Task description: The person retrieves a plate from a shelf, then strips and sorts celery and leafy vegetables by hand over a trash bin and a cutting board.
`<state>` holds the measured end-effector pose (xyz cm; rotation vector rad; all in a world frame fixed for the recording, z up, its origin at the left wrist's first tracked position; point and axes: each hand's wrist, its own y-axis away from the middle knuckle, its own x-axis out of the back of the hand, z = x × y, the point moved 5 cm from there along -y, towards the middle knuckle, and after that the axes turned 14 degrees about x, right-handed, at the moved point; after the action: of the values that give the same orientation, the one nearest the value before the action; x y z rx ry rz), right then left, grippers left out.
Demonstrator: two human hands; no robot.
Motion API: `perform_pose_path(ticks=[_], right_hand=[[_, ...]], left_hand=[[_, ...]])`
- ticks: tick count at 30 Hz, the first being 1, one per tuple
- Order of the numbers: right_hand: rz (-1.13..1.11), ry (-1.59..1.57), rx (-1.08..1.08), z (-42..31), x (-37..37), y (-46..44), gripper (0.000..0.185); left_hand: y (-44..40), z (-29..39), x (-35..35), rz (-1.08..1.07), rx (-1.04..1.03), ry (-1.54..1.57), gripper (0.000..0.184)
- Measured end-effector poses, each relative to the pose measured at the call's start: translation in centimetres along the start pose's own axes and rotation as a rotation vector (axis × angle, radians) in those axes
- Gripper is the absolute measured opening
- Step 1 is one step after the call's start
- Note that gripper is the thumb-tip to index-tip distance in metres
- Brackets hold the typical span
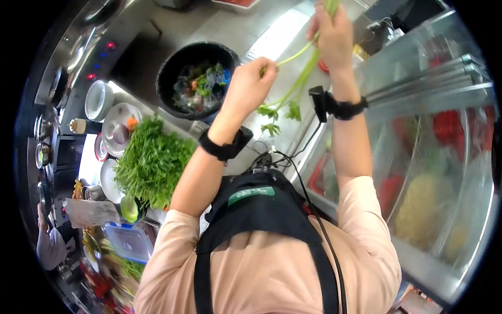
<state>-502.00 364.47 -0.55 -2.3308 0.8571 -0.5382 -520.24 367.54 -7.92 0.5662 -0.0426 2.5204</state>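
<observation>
Well, a big case of shiny metal and clear glass (413,183) stands along the right side. A round black bin (170,65) sits near the left hand (248,86) (it has leafy green bits and crinkly scraps inside). A fluffy heap of bright green leaves (151,165) lies to the left. A bunch of long, thin green stalks (305,73) is up in front, with its leafy ends hanging between the two arms. The bare right hand (334,39) has its fingers wrapped around the bunch. The bare left hand has its fingers curled in, pinching one thin stalk. A small, bright orange piece (132,124) sits beside the heap.
</observation>
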Motion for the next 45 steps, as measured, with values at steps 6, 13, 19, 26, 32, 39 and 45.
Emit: perform_pose_path(ticks=[6, 13, 19, 26, 32, 39, 45], right_hand=[[-0.085, -0.278, -0.018, 8.9, -5.7, -5.8, 0.011], [0.022, -0.328, 0.009, 15.7, -13.1, -15.2, 0.016], [-0.243, -0.58, 0.021, 19.5, -21.4, -22.4, 0.013], [-0.36, -0.755, -0.003, 23.1, -28.3, -28.4, 0.013], [-0.449, -0.882, -0.163, 30.3, -36.4, -33.4, 0.013], [-0.674, -0.978, -0.413, 39.2, -50.1, -37.4, 0.015], [-0.866, -1.001, -0.563, 40.5, -57.8, -36.8, 0.012]], left_hand=[[-7.6, -2.3, 0.7, 0.155, 0.039, -0.024, 0.019], [-13.0, -12.2, 7.4, 0.429, 0.224, 0.001, 0.024], [-20.5, -19.8, 12.0, 0.668, 0.229, 0.01, 0.021], [-26.8, -20.3, 17.5, 0.849, 0.384, -0.597, 0.04], [-33.9, -12.6, 15.3, 0.492, -0.09, -0.276, 0.023], [-39.5, -14.8, 14.9, 0.809, 0.154, -0.225, 0.009], [-38.6, -13.1, 15.5, 1.108, 0.311, -0.085, 0.006]])
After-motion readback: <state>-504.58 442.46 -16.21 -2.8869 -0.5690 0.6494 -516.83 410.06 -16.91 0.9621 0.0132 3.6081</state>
